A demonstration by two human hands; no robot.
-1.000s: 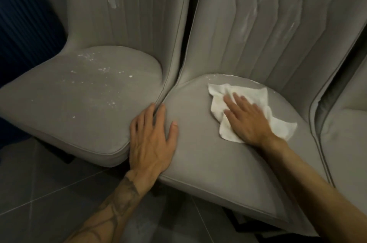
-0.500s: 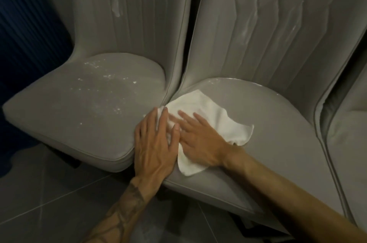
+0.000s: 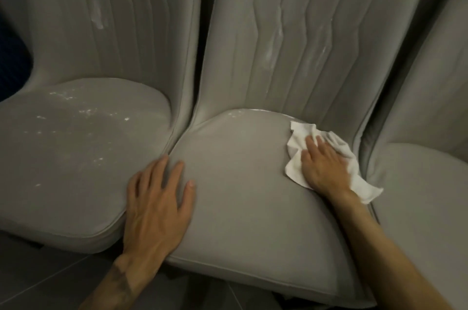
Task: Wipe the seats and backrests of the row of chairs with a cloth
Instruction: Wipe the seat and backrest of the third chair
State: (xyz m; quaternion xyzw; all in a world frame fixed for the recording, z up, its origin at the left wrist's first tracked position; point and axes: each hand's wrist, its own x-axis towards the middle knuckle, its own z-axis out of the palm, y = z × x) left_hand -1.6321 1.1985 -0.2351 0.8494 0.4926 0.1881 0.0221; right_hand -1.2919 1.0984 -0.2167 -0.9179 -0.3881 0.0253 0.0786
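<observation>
Three grey upholstered chairs stand side by side. On the middle chair's seat [image 3: 243, 183], my right hand [image 3: 321, 165] presses a white cloth [image 3: 295, 165] flat at the seat's right rear, near the backrest. My left hand [image 3: 157, 203] rests with spread fingers on the seat's front left edge, where it meets the left chair's seat [image 3: 76, 147]. White specks dot the left seat. Pale streaks mark the left backrest [image 3: 98, 13] and the middle backrest [image 3: 276, 41].
A third grey chair [image 3: 420, 183] stands tight against the right side. Dark tiled floor [image 3: 38, 271] lies below the seats. A dark blue surface [image 3: 12, 61] shows at the far left behind the chairs.
My right hand has swept the cloth from the seat's front left, beside my left hand, over to the right rear. My left hand has stayed on the seat's edge.
</observation>
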